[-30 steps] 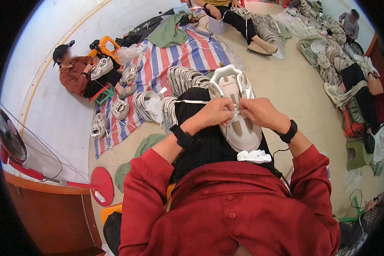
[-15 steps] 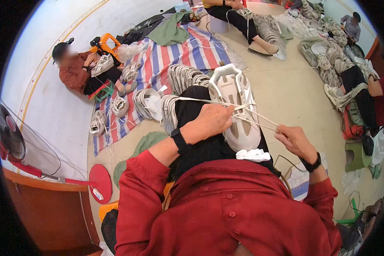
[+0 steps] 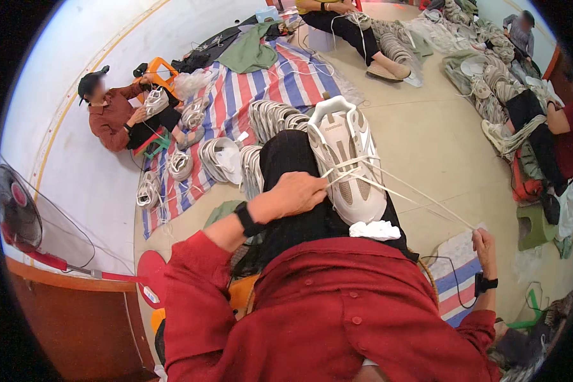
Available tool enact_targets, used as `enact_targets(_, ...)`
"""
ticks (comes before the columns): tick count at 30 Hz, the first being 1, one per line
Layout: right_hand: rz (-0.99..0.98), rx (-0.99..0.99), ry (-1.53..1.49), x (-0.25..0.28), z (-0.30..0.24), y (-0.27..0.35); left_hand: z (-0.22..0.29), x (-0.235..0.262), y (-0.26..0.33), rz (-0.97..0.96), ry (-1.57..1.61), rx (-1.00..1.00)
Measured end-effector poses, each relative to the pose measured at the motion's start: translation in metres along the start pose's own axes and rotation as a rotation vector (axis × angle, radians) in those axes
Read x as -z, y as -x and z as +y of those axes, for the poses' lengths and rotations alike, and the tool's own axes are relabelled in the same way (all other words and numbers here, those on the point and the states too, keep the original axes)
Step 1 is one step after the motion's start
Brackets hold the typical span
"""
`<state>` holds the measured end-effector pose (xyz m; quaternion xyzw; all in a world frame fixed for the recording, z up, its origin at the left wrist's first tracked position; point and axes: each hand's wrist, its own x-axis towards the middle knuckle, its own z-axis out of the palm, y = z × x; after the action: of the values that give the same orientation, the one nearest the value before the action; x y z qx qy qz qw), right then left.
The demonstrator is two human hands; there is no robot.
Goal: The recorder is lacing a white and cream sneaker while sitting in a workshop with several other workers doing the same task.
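Fingers of left hand [image 3: 297, 194] pinching white sneaker [image 3: 348, 162] lace, right hand [image 3: 484, 245] gripping lace ends [image 3: 426, 204] over bare floor [image 3: 439, 146].

We see bright, even indoor light, soft faint shadows on the floor [image 3: 426, 146], sharp centre, strong fisheye bending and black vignette at edges.

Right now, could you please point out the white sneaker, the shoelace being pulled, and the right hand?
white sneaker [image 3: 355, 191]: head view, on its mesh toe.
shoelace [image 3: 420, 198]: head view, on the taut stretch.
right hand [image 3: 484, 245]: head view, on the hand's back.
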<state>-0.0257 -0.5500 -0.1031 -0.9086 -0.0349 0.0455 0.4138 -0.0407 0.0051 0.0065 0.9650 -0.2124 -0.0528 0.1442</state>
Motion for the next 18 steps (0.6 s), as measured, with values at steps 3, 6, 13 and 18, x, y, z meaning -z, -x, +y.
enact_targets(3, 0.025, 0.002, -0.002, -0.013, 0.001, -0.011, -0.006, 0.017, 0.049, 0.015, -0.107, 0.086)
enact_targets(6, 0.008, 0.014, 0.007, -0.019, -0.005, -0.023, -0.018, 0.032, 0.127, -0.014, -0.175, 0.193)
enact_targets(13, -0.131, 0.009, -0.077, -0.047, 0.015, -0.041, -0.051, 0.063, 0.26, -0.156, -0.232, 0.615)
enact_targets(18, -0.108, -0.001, 0.013, -0.038, 0.006, -0.045, -0.08, 0.054, 0.271, -0.115, -0.148, 0.84)
